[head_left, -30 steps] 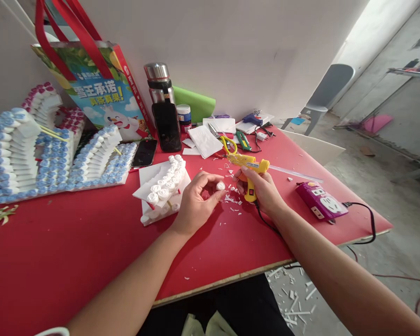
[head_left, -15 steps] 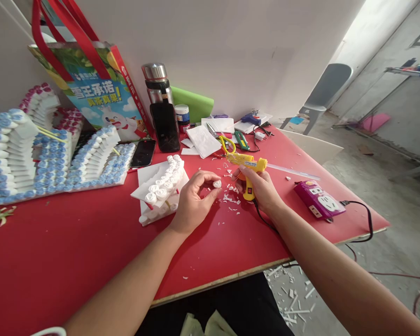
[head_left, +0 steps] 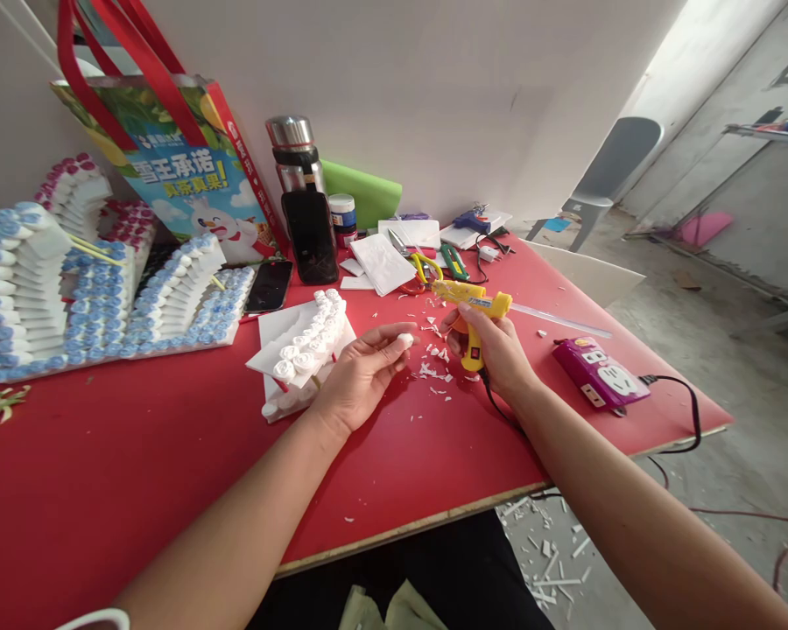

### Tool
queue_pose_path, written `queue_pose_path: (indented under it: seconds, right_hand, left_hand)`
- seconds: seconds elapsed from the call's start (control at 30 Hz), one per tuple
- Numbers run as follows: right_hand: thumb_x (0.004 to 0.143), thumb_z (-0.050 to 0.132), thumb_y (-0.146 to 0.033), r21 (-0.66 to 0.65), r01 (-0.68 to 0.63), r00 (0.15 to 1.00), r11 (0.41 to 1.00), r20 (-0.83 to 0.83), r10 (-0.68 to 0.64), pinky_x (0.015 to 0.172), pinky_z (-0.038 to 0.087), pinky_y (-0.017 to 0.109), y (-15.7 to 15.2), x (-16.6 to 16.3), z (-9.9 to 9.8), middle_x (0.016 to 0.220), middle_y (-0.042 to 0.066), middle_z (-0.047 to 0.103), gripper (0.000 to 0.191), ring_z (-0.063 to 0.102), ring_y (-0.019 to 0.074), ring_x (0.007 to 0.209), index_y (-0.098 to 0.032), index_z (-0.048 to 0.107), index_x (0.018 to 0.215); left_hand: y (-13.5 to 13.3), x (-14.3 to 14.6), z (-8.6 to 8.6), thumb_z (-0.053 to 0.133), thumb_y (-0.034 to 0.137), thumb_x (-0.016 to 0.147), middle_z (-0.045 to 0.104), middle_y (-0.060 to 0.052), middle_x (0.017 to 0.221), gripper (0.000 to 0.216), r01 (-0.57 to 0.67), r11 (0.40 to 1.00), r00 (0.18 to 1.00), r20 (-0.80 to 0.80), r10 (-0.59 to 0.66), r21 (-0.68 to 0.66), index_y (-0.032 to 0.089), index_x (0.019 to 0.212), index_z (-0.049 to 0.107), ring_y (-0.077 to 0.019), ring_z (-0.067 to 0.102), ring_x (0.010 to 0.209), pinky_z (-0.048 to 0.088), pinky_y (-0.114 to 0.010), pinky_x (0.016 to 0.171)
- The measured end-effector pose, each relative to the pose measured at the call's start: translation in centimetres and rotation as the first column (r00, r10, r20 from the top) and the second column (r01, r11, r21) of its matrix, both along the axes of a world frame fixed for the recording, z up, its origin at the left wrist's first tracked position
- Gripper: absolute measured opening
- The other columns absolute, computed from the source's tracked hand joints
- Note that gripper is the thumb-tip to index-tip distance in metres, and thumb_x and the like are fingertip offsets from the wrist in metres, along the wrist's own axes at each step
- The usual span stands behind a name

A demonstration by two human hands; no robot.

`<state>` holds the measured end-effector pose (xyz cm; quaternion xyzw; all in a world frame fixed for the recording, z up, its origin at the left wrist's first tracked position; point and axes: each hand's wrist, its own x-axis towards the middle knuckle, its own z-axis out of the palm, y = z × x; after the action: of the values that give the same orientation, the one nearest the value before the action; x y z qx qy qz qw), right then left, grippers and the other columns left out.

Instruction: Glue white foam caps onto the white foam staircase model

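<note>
my left hand [head_left: 360, 378] can pass toward me over the smooth red tabletop [head_left: 407, 490]; the white rose-covered board model [head_left: 304, 359] blocks leftward, the yellow plastic glue gun [head_left: 475, 300] rightward.

So the left grip [head_left: 358, 381] has a rosette [head_left: 405, 341] at its fingertips, the right grip [head_left: 501, 348] has the glue gun [head_left: 492, 304], and scraps [head_left: 428, 371] litter the worktop [head_left: 203, 437] between them. Rosette stand [head_left: 312, 341] is just left of the left grip. Behind the stand, a bit left, one phone [head_left: 270, 287] lies flat; further left are the models [head_left: 98, 315], with a carrier bag [head_left: 190, 175] behind. A second phone [head_left: 310, 236] is upright before the flask [head_left: 291, 131]. Scissors [head_left: 399, 245] and cutter [head_left: 454, 261] lie behind the glue gun, socket box [head_left: 601, 376] off to its right.
</note>
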<state>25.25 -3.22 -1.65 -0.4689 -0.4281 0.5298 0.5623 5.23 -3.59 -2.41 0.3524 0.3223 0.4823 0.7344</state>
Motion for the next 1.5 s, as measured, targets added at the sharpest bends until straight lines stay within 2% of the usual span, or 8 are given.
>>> queue_pose_path:
  seconds: [0.13, 0.23, 0.37, 0.5, 0.87, 1.5]
  right_hand:
    - [0.083, 0.071, -0.048, 0.064, 0.024, 0.998, 0.998, -0.051, -0.021, 0.050, 0.041, 0.026, -0.1, 0.3, 0.0, 0.090, 0.005, 0.071, 0.030, 0.055, 0.0116, 0.058, -0.019, 0.067, 0.086]
    - [0.085, 0.070, -0.045, 0.084, 0.005, 0.997, 0.996, -0.073, 0.002, 0.053, 0.042, 0.027, -0.7, 0.7, 0.1, 0.085, 0.004, 0.068, 0.026, 0.056, 0.0128, 0.059, -0.019, 0.068, 0.085]
    - [0.090, 0.065, -0.042, 0.125, -0.058, 0.998, 0.990, -0.030, 0.063, 0.056, 0.044, 0.030, -2.2, 1.3, 0.3, 0.075, 0.004, 0.063, 0.028, 0.055, 0.0143, 0.058, -0.018, 0.068, 0.076]
    - [0.091, 0.063, -0.042, 0.131, -0.137, 0.990, 0.982, -0.004, 0.139, 0.058, 0.046, 0.032, -3.3, 1.6, 0.2, 0.075, 0.005, 0.061, 0.029, 0.057, 0.0168, 0.061, -0.019, 0.067, 0.074]
    - [0.092, 0.062, -0.045, 0.107, -0.307, 0.948, 0.946, 0.125, 0.294, 0.059, 0.049, 0.034, -3.5, 1.1, 0.0, 0.066, 0.004, 0.063, 0.033, 0.061, 0.0188, 0.057, -0.019, 0.069, 0.073]
    - [0.094, 0.061, -0.043, 0.077, -0.345, 0.930, 0.935, 0.160, 0.330, 0.055, 0.048, 0.031, -3.3, 0.9, -0.1, 0.059, 0.002, 0.060, 0.039, 0.059, 0.0160, 0.052, -0.017, 0.063, 0.065]
  left_hand:
    - [0.4, -0.3, -0.4, 0.076, 0.011, 0.080, 0.075, -0.007, 0.101, 0.021, 0.046, 0.987, 0.984, 0.176, -0.018, -0.156, 0.015, 0.100, 0.078, -0.0094, 0.068, 0.084, 0.055, -0.017, 0.079]
    - [0.5, -0.3, -0.5, 0.073, 0.009, 0.082, 0.074, -0.008, 0.103, 0.020, 0.024, 0.982, 0.979, 0.203, 0.015, -0.190, 0.014, 0.101, 0.077, -0.0101, 0.070, 0.088, 0.057, -0.017, 0.082]
    - [0.6, -0.2, -0.6, 0.072, 0.008, 0.082, 0.074, -0.007, 0.102, 0.021, -0.002, 0.982, 0.978, 0.205, 0.041, -0.188, 0.015, 0.102, 0.076, -0.0105, 0.071, 0.089, 0.058, -0.018, 0.084]
    - [0.8, -0.3, -0.8, 0.073, 0.008, 0.081, 0.074, -0.008, 0.102, 0.023, 0.003, 0.986, 0.975, 0.221, 0.034, -0.167, 0.015, 0.103, 0.077, -0.0108, 0.070, 0.087, 0.058, -0.021, 0.083]
    - [1.4, -0.4, -1.0, 0.069, 0.005, 0.084, 0.072, -0.006, 0.090, 0.018, -0.029, 0.988, 0.969, 0.240, 0.065, -0.149, 0.010, 0.100, 0.076, -0.0111, 0.069, 0.085, 0.057, -0.020, 0.083]
    - [1.4, -0.2, -1.0, 0.069, 0.004, 0.083, 0.074, -0.008, 0.088, 0.019, -0.037, 0.985, 0.970, 0.232, 0.076, -0.166, 0.010, 0.100, 0.076, -0.0131, 0.071, 0.084, 0.056, -0.023, 0.085]
